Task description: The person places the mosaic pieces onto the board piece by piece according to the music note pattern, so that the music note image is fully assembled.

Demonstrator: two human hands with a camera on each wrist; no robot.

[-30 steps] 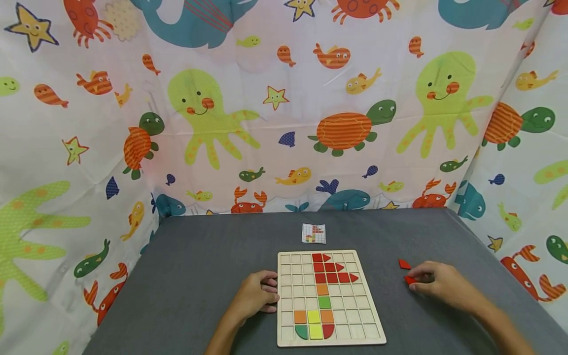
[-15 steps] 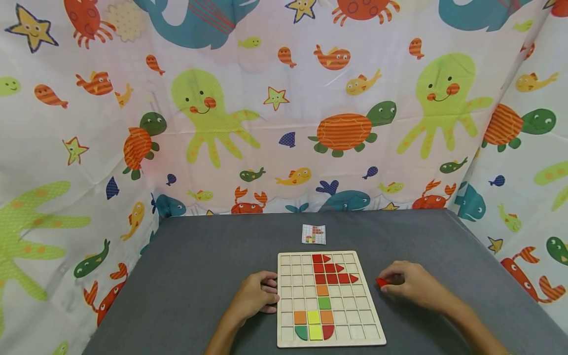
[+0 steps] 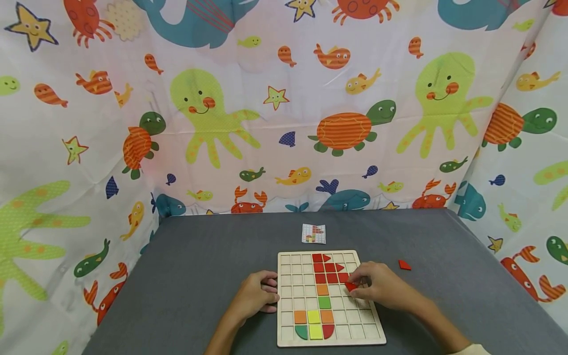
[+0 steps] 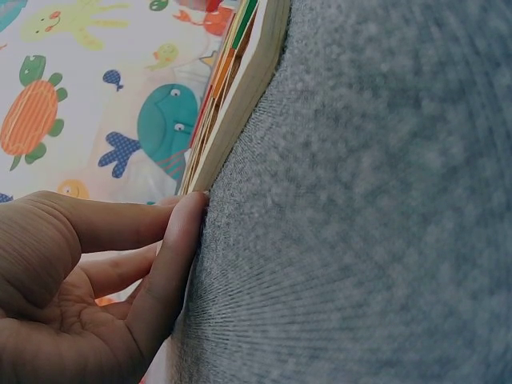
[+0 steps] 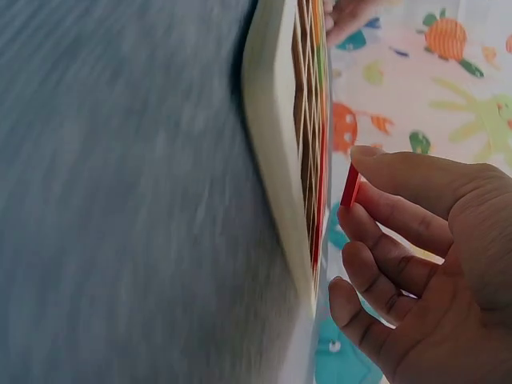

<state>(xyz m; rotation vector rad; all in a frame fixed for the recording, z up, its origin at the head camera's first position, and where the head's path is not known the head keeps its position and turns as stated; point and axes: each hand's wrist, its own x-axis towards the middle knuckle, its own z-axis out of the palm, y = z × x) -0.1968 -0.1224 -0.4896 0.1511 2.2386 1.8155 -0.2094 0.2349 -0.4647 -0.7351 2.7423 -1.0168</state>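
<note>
A light wooden grid board point(image 3: 286, 278) lies on the grey cloth, several red, orange, yellow and green tiles set in its squares. Along its left side, my left hand point(image 3: 256, 294) holds the edge with thumb and fingertips; the left wrist view shows the thumb and fingertips point(image 4: 196, 210) close together at the board's rim. Over the board's right half, my right hand point(image 3: 379, 285) pinches a small red tile point(image 3: 350, 286) between thumb and forefinger. Seen edge-on in the right wrist view, that tile point(image 5: 350, 186) looks thin; its full outline is partly hidden by the fingers.
One loose red tile point(image 3: 404, 265) with a curved side lies on the cloth right of the board. Behind the board is a small card point(image 3: 313, 233) printed with a coloured grid pattern. A sea-animal curtain point(image 3: 266, 123) surrounds the grey table point(image 3: 213, 256).
My right hand has picked up one of two red tiles at the right and carried it left, over the board. The red point tile at the third row's end is now hidden. My left hand stays put.
</note>
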